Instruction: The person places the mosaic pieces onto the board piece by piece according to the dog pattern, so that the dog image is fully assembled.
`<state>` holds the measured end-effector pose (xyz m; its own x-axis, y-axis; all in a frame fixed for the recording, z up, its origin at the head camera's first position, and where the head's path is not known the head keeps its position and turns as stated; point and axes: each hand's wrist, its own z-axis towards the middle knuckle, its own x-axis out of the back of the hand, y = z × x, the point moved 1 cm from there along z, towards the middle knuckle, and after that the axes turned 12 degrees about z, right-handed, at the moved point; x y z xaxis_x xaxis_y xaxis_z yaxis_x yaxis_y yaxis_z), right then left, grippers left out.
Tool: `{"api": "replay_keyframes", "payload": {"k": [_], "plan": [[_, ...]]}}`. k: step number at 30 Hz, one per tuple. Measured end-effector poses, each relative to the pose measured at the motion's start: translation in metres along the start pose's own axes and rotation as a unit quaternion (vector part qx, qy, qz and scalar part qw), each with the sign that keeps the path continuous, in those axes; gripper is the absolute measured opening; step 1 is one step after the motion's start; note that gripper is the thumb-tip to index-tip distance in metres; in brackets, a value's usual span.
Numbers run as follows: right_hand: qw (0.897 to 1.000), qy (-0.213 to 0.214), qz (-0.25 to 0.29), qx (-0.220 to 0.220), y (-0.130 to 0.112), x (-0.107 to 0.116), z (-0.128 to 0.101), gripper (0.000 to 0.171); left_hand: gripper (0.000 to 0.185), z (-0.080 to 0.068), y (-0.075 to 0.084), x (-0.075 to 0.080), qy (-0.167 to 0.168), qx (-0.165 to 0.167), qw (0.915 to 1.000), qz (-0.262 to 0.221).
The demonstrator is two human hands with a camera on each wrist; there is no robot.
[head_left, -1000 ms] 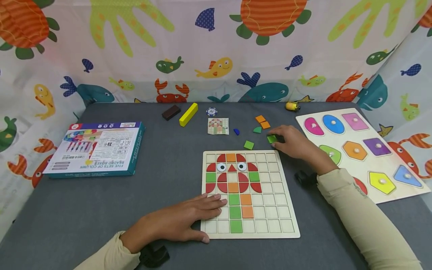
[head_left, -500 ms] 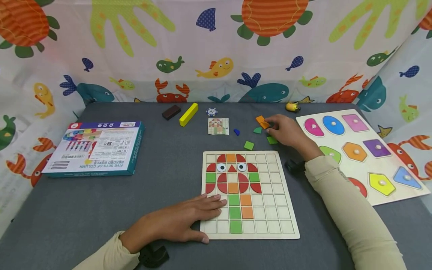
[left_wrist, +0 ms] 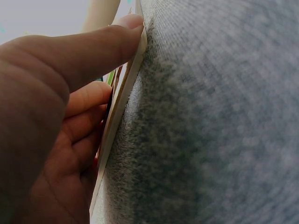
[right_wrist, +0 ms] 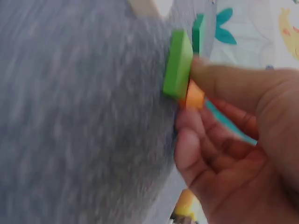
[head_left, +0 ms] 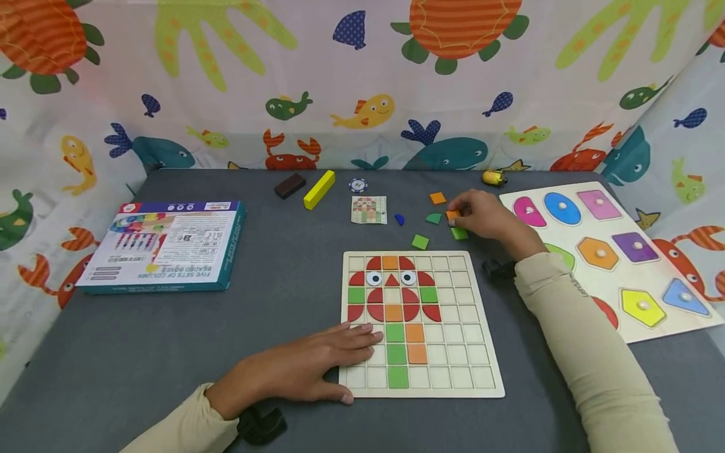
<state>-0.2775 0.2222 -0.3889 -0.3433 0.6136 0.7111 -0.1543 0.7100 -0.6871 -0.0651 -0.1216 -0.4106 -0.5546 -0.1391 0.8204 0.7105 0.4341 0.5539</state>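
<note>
The grey worktop carries the wooden grid board, its upper left already filled with red, green and orange tiles; my left hand lies flat on the board's near left corner, fingers straight, thumb against the edge, and I judge that steady pressure there keeps the board from sliding; my right hand sits beyond the board's far right corner, its grip narrow, pinching a small orange tile just beside a loose green tile; best lift the orange one clear without nudging the green.
</note>
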Motion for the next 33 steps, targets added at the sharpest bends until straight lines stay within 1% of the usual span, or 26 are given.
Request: {"api": "replay_keyframes", "payload": {"k": [5,7,9,11,13,17,20,25,29,33], "plan": [[0.999,0.024,0.016,0.013,0.002,0.011,-0.015,0.015,0.074,0.001,0.001,0.000,-0.005,-0.002,1.0000,0.005],[0.999,0.035,0.019,0.018,0.000,0.014,-0.021,0.015,0.074,0.001,0.001,-0.001,-0.004,-0.003,1.0000,0.004],[0.999,0.033,0.026,0.027,-0.003,0.015,-0.028,0.017,0.074,0.002,0.000,-0.002,-0.003,-0.005,1.0000,0.002],[0.998,0.013,0.038,0.048,-0.007,0.014,-0.037,0.017,0.074,0.002,0.000,-0.002,-0.001,-0.008,1.0000,0.003],[0.996,-0.022,0.058,0.070,-0.011,0.010,-0.047,0.017,0.073,0.002,0.000,-0.002,-0.002,-0.007,1.0000,0.002],[0.986,-0.088,0.097,0.107,-0.024,-0.002,-0.069,0.016,0.074,0.000,0.000,-0.001,-0.002,-0.004,1.0000,0.002],[0.982,-0.104,0.101,0.120,-0.033,-0.011,-0.084,0.016,0.074,0.000,0.000,0.000,0.001,0.001,1.0000,0.002],[0.980,-0.119,0.113,0.116,-0.038,-0.027,-0.105,0.018,0.074,-0.001,-0.001,-0.001,0.004,-0.001,1.0000,0.006],[0.971,-0.148,0.142,0.125,-0.040,-0.042,-0.120,0.018,0.075,0.000,-0.001,-0.002,0.005,-0.009,0.9999,0.006],[0.961,-0.189,0.148,0.133,-0.045,-0.056,-0.129,0.015,0.074,0.001,-0.002,-0.002,0.004,-0.010,0.9999,0.007]]}}
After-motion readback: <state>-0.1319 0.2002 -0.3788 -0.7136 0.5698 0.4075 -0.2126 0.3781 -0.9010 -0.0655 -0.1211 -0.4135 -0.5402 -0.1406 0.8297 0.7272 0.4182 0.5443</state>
